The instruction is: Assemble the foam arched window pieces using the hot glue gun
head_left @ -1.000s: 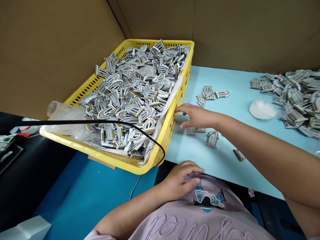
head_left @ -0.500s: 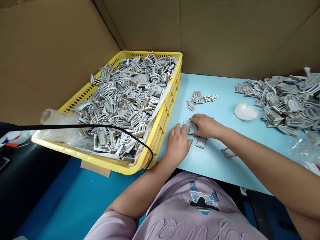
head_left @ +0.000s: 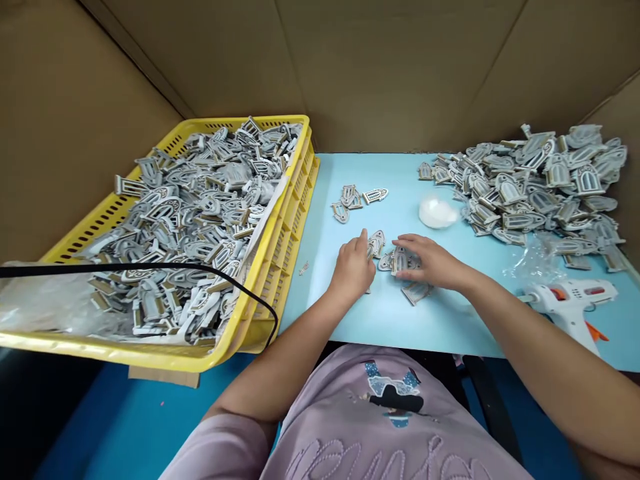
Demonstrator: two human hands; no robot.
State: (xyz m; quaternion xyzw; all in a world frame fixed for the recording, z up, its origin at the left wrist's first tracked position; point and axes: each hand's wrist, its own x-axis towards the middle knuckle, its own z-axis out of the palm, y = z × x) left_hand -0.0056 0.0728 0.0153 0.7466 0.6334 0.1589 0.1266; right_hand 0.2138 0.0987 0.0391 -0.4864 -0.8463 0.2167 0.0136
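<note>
My left hand (head_left: pixel 351 268) is over the blue table, index finger stretched forward and the other fingers curled. An arched window-shaped piece (head_left: pixel 376 244), grey-white with tan edges, touches its fingers and appears pinched there. My right hand (head_left: pixel 436 262) has its thumb and fingers around a second arched window-shaped piece (head_left: pixel 400 261). Another such part (head_left: pixel 385 261) lies partly hidden beside it. Just below the right hand rests a flat window piece (head_left: pixel 415 292). Farther back sits a small group of the same pieces (head_left: pixel 350 196), with a single one (head_left: pixel 375 195) to its right.
A yellow crate (head_left: pixel 295 200) heaped with these pieces stands left, a black cable (head_left: pixel 200 267) crossing it. At the back right is a large pile (head_left: pixel 530 187). A white round lump (head_left: pixel 438 212), clear plastic (head_left: pixel 535 260) and a glue gun (head_left: pixel 575 297) also occupy the table. Cardboard walls (head_left: pixel 400 73) enclose it.
The view has swung right, bringing the glue gun into sight. My left hand has moved rightward over the table, and the pieces between my hands lie differently.
</note>
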